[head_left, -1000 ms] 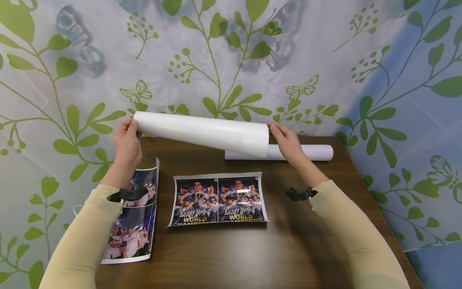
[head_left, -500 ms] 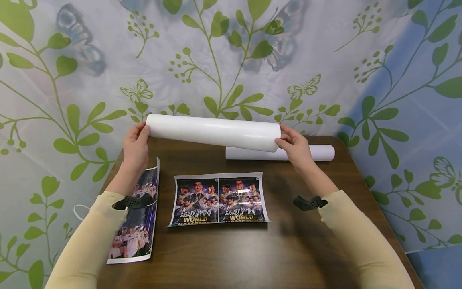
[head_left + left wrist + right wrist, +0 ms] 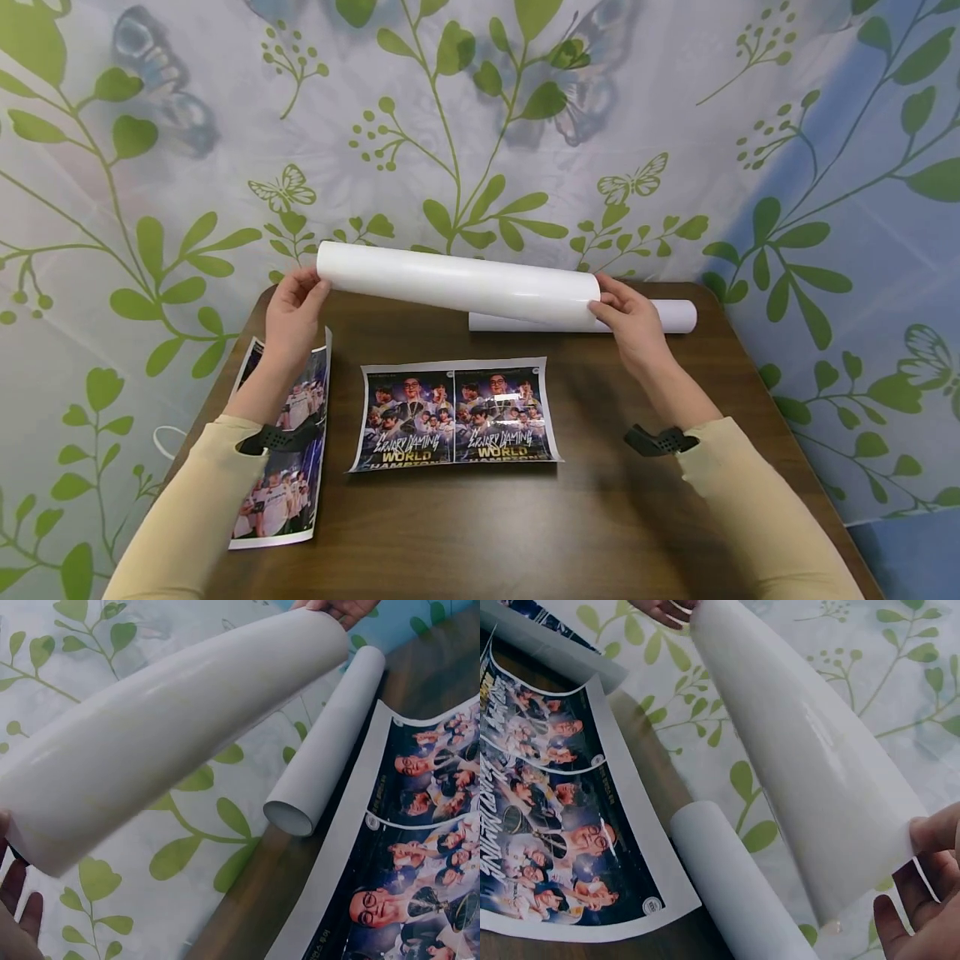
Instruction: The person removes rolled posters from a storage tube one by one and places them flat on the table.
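A white paper roll [image 3: 457,283], glossy on the outside, is held up above the back of the table, its right end a little lower. My left hand [image 3: 291,312] pinches its left end between thumb and fingers. At the other end my right hand [image 3: 633,325] pinches the rim, thumb outside and fingers partly hidden behind the edge. Beneath and behind it lies a second white roll [image 3: 675,317] on the table, partly covered from view. In the left wrist view that second roll [image 3: 330,742] shows a hollow end.
A printed poster sheet [image 3: 453,417] with curled edges lies mid-table. Another poster sheet [image 3: 277,500] lies at the left, partly under my left forearm. The brown table [image 3: 480,533] meets a leaf-patterned cloth [image 3: 300,150] at the back.
The held roll has moved right and slightly down with both hands. Its right end looks narrower than a second ago, and my right thumb now lies over its near side.
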The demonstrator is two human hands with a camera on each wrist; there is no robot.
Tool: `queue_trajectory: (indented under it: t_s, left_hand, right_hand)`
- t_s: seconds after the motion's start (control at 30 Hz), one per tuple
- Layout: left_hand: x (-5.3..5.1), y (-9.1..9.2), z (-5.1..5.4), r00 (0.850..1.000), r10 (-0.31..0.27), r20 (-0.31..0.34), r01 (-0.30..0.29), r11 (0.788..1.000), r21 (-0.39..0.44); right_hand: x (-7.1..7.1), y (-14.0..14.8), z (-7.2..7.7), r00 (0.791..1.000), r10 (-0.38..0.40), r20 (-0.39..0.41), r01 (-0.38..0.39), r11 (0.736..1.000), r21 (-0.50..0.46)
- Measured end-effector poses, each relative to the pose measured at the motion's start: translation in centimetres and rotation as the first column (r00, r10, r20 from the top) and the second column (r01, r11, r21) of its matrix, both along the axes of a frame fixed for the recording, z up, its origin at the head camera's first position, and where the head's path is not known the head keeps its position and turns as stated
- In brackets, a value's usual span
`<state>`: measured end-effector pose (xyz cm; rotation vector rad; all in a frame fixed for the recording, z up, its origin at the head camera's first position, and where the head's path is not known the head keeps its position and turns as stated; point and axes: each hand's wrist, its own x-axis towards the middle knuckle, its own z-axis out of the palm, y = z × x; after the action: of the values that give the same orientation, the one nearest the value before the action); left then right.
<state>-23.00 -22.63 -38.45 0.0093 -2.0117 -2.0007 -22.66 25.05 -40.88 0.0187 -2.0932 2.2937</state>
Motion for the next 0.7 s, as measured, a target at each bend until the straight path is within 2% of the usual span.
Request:
queue_trajectory:
  t_s: [0.07,0.2,0.3,0.37,0.47,0.57,0.63,0.7]
  left_hand:
    - [0.1,0.0,-0.2,1.000,0.028,-0.011,-0.028,0.999,-0.039]
    - [0.4,-0.1,-0.5,1.000,0.025,-0.020,-0.025,1.000,-0.015]
    - [0.6,-0.1,-0.5,0.999,-0.042,-0.008,0.042,0.997,0.071]
    - [0.6,0.0,-0.6,0.996,-0.093,0.008,0.091,0.986,0.137]
    - [0.7,0.0,-0.7,0.985,-0.172,0.019,0.160,0.949,0.271]
    - [0.7,0.0,-0.8,0.971,-0.238,0.033,0.208,0.900,0.384]
    - [0.7,-0.1,-0.9,0.959,-0.280,0.044,0.237,0.876,0.421]
    - [0.6,-0.2,-1.1,0.946,-0.318,0.064,0.259,0.861,0.437]
  right_hand:
    - [0.2,0.2,-0.2,1.000,0.010,0.021,-0.011,1.000,0.017]
    - [0.5,0.6,-0.5,0.999,0.033,0.032,-0.034,0.999,0.033]
    - [0.7,0.6,-0.6,1.000,0.027,0.006,-0.027,0.999,-0.018]
    - [0.8,0.5,-0.7,1.000,0.013,-0.014,-0.014,0.998,-0.068]
    - [1.0,0.4,-0.8,0.999,-0.014,-0.039,0.008,0.989,-0.144]
    - [1.1,0.2,-1.0,0.997,-0.051,-0.058,0.039,0.979,-0.198]
    - [1.2,0.1,-1.1,0.994,-0.081,-0.078,0.061,0.971,-0.229]
    - [1.3,0.0,-1.3,0.988,-0.113,-0.104,0.082,0.962,-0.261]
